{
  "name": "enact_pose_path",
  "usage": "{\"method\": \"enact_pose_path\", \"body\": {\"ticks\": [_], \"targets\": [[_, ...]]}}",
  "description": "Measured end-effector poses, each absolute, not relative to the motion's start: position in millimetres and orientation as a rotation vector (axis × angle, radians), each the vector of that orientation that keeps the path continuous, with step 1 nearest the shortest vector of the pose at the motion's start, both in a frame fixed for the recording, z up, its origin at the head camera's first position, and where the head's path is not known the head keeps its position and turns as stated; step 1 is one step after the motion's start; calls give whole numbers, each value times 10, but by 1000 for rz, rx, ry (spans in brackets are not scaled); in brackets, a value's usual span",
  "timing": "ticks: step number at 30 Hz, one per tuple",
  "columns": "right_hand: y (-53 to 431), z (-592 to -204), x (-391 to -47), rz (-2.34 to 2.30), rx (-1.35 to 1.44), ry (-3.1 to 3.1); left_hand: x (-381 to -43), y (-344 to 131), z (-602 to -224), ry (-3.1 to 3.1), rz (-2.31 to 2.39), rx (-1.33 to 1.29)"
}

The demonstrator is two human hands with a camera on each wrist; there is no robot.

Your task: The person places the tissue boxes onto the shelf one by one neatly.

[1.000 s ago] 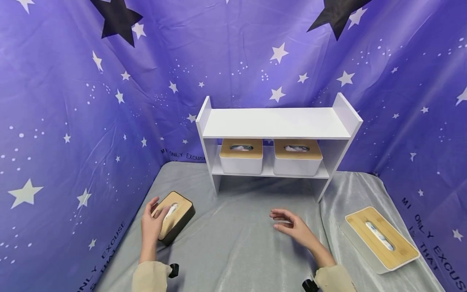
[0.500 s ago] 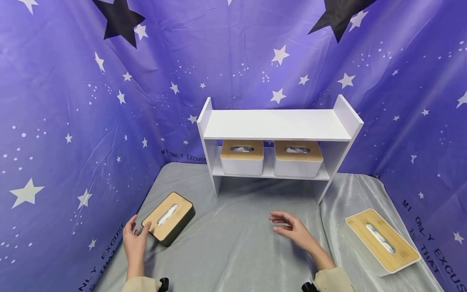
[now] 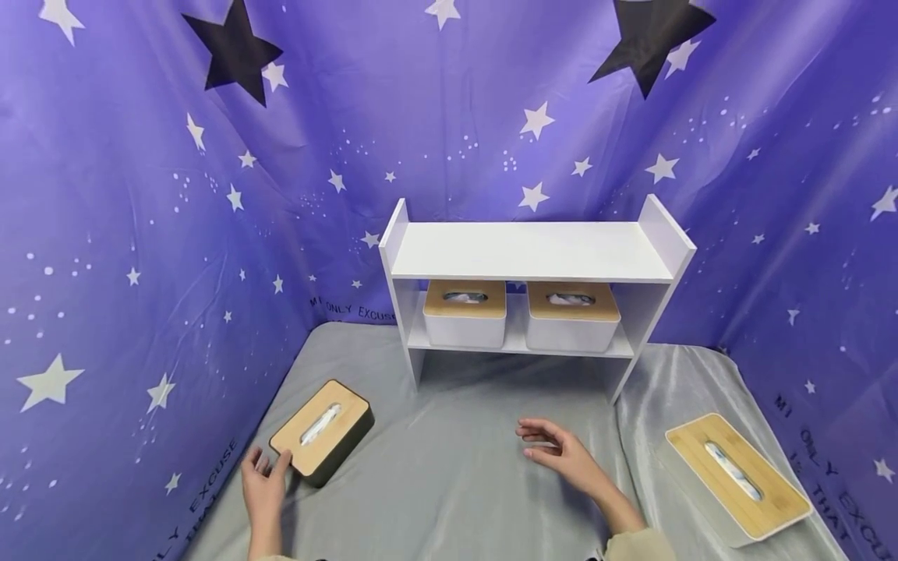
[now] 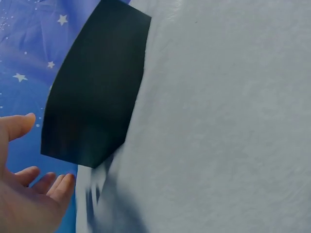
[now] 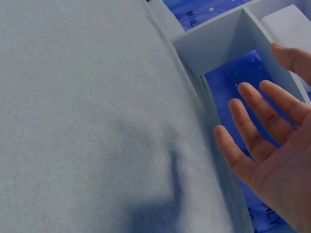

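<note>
A dark tissue box (image 3: 324, 430) with a bamboo lid lies at an angle on the left of the grey cloth. My left hand (image 3: 264, 485) is at its near left corner, thumb and fingers spread apart. In the left wrist view the dark side of the tissue box (image 4: 97, 87) shows just beyond the fingers (image 4: 63, 189), with a gap between. My right hand (image 3: 557, 452) hovers over the cloth in front of the shelf, fingers relaxed and holding nothing. The right wrist view shows its palm and loosely spread fingers (image 5: 257, 116) overlapping the shelf (image 5: 218, 43).
A white two-tier shelf (image 3: 526, 251) stands at the back. Two white tissue boxes with wooden lids, one left (image 3: 465, 327) and one right (image 3: 571, 331), sit on its lower tier. A larger white tissue box (image 3: 737, 475) lies at the right. Starry purple curtains (image 3: 140, 234) surround the cloth.
My left hand has moved from above the dark tissue box's lid to its near left corner. The right hand has stayed almost still. The head view has tilted slightly upward.
</note>
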State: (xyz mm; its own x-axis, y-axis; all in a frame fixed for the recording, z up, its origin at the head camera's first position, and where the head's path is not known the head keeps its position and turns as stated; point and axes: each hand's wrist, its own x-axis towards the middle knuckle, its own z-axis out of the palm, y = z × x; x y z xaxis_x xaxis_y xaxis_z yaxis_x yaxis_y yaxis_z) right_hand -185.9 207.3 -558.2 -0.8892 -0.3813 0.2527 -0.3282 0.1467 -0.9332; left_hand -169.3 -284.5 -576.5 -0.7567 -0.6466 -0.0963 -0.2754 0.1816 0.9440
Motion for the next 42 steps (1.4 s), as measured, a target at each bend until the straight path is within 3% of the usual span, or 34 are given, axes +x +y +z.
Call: {"method": "enact_pose_path", "body": {"ticks": [42], "targets": [[1548,-5622,-1983,-1875,-734,2299,-1868,-2774,-5870,-2092,-1767,721]]}}
